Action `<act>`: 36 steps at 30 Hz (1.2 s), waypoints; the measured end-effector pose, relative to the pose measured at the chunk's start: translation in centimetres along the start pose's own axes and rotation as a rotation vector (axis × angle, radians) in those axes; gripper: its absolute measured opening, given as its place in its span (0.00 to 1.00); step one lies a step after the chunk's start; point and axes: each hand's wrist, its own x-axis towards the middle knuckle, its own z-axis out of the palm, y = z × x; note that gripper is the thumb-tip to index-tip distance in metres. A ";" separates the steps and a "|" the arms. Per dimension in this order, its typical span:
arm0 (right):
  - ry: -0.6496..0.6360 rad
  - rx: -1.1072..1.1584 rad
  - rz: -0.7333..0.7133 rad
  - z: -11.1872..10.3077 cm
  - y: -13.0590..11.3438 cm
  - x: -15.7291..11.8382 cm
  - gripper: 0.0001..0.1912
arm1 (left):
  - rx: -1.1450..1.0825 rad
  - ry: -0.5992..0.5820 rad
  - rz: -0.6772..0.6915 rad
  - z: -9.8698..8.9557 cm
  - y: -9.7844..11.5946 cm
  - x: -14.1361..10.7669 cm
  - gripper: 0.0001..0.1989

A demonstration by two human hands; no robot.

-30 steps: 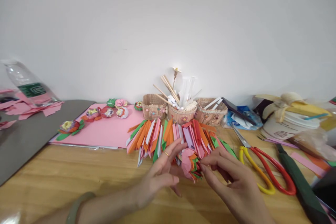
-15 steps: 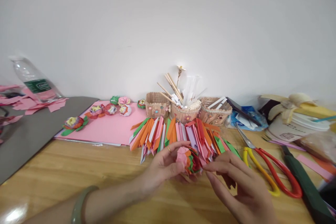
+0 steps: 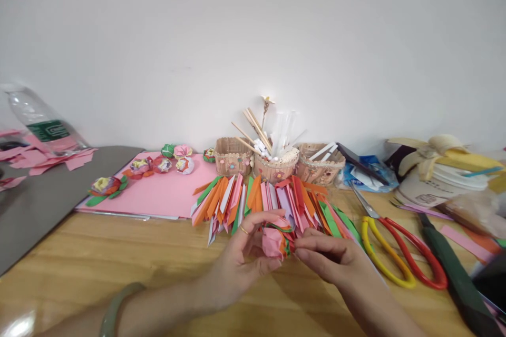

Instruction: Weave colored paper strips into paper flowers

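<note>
Between my hands is a paper flower (image 3: 273, 243) with pink outer petals and orange, green and red layers. My left hand (image 3: 250, 253) curls round it, index finger over the top and thumb below. From the right, my right hand (image 3: 326, 254) pinches at the flower's right edge with thumb and index finger; the exact bit of petal is hidden by the fingertips. Just behind lie many folded paper strips (image 3: 227, 202) in orange, pink, green, white and red, fanned in a row. Several finished-looking paper flowers (image 3: 140, 167) rest on a pink sheet (image 3: 158, 197) at the left.
Three small woven baskets (image 3: 275, 169) stand against the wall; the middle one holds sticks and white pieces. Scissors (image 3: 399, 250) with red and yellow handles lie right, beside a dark green tool (image 3: 454, 268). A banana peel tops a tub (image 3: 443, 184). A plastic bottle (image 3: 47, 129) leans left.
The flower has turned in my left hand, so its pink side faces me more. My right hand's fingers have drawn together and moved left, closer against the flower.
</note>
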 end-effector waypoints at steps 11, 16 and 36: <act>0.062 0.084 0.155 0.9 -0.5 -0.2 0.09 | 0.122 -0.013 0.025 0.3 0.4 -0.4 0.18; 0.105 0.072 0.135 1.2 -0.7 -0.4 0.08 | 0.102 -0.005 -0.014 0.4 0.4 -0.4 0.17; 0.064 0.154 0.225 0.9 1.0 0.2 0.11 | 0.099 0.040 0.002 0.5 -0.1 -0.4 0.19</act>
